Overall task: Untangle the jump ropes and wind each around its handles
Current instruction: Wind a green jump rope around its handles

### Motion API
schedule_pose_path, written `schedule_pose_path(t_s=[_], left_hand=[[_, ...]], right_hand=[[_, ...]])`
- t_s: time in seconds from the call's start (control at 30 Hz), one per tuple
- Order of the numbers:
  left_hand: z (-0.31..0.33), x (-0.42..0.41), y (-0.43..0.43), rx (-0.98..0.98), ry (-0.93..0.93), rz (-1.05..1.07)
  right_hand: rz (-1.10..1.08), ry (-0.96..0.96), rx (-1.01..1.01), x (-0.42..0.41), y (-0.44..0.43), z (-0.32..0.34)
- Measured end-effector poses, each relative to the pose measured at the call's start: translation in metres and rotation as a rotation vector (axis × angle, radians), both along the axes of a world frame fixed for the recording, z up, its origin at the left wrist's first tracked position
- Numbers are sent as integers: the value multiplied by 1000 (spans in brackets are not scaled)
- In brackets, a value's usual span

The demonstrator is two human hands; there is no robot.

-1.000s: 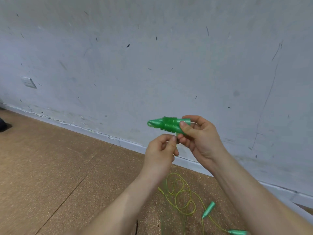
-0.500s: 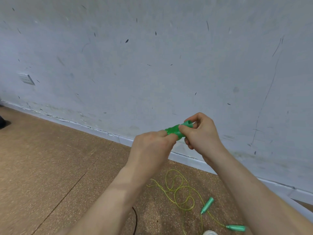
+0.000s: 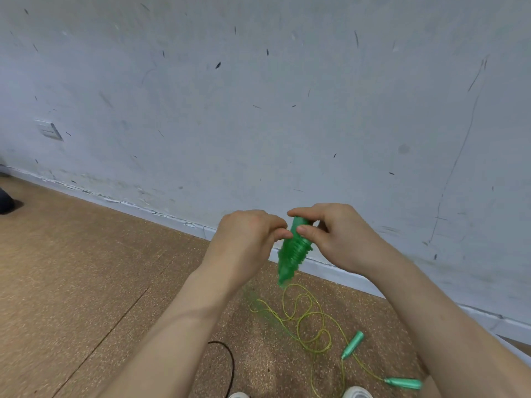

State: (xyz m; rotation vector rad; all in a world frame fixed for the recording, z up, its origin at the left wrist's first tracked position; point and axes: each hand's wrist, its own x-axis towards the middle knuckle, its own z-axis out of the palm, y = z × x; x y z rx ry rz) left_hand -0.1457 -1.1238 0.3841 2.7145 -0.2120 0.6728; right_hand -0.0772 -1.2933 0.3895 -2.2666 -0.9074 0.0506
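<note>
Wound rope (image 3: pixel 294 249) between both hands (loose rope (image 3: pixel 304 320) on floor (image 3: pixel 86 268) below)

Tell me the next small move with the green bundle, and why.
Probably tuck the rope's loose end under a coil: the wound green jump rope hangs between the left hand and right hand, coils bunched around its handles. The yellow-green jump rope lies loose on the floor.
</note>
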Motion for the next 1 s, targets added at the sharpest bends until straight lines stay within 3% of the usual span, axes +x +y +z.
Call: schedule_pose_path(t_s=[0.13,0.23,0.47,0.57,0.7,0.83,0.9,0.93,1.0], left_hand=[[4,-3,5,-337,228,53],[8,-5,10,-484,340,41],[14,-8,17,-607,319,83],[12,-10,19,-778,381,22],[6,-9,10,-1285,457,-118],[-3,-1,-16,-1563,347,-43],[-11,1,-26,-1551,312,-34],[-15,1,-31,-1450,312,-1],[-21,-1,-39,-975,303,90]], right_hand=[[93,64,12,-3,2,0],[95,119,83,-4,1,1],[115,164,170,-5,2,5],[198,366,279,-5,-3,6],[284,667,551,-6,-4,6],[188,934,870,-8,6,4],[65,1007,1009,-10,12,3],[-5,1014,1063,-10,15,2],[-158,926,1084,-5,16,-2]])
